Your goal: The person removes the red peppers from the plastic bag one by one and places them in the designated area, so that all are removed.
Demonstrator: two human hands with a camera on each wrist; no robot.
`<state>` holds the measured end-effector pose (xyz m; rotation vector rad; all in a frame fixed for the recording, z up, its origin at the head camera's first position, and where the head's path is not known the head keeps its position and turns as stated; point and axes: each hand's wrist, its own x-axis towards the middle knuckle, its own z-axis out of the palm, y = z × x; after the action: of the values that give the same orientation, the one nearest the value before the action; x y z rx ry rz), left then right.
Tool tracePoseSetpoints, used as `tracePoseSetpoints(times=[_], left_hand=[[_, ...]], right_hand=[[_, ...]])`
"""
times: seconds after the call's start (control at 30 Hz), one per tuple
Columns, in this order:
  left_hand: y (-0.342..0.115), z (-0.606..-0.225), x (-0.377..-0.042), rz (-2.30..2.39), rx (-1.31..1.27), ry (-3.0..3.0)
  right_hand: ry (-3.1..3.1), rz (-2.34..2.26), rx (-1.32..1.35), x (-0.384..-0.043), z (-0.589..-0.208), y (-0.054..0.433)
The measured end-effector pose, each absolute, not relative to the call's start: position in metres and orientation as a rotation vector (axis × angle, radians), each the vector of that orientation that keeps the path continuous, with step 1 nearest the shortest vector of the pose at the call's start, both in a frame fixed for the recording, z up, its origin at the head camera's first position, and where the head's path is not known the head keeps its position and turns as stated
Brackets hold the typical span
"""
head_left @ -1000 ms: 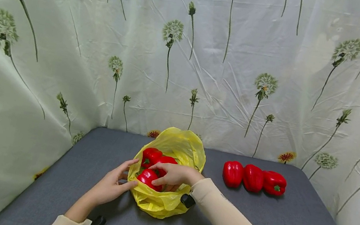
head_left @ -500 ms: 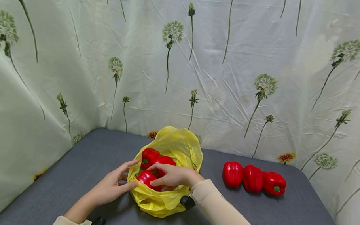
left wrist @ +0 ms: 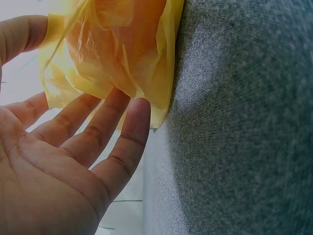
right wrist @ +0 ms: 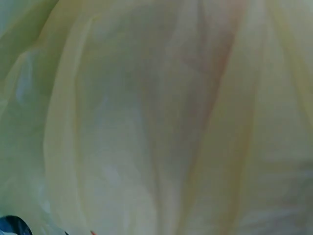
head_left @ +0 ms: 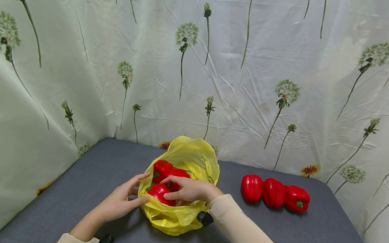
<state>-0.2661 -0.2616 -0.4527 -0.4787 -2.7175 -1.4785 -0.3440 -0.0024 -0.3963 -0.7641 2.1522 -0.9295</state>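
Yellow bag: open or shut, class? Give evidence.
Open: the yellow bag gapes in the head view, red peppers and the right hand visible inside.

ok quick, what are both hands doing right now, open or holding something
Left hand: open, touching the yellow bag.
Right hand: inside the bag, at the front red pepper; grip cannot be told.

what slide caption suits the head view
Right hand in a yellow bag of red peppers, left hand touching the bag, three more peppers outside.

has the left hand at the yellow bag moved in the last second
No, not visibly. In the head view, the left hand is in the same place against the left edge of the table.
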Motion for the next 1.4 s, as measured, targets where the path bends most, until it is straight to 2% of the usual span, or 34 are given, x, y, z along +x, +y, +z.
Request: tracePoseSetpoints(times=[1.4], left_hand=[[-0.263, -0.454, -0.267, -1.521, -0.487, -2.71]], right_hand=[[2.093, -1.113, -0.691, -0.35, -0.369, 0.023]])
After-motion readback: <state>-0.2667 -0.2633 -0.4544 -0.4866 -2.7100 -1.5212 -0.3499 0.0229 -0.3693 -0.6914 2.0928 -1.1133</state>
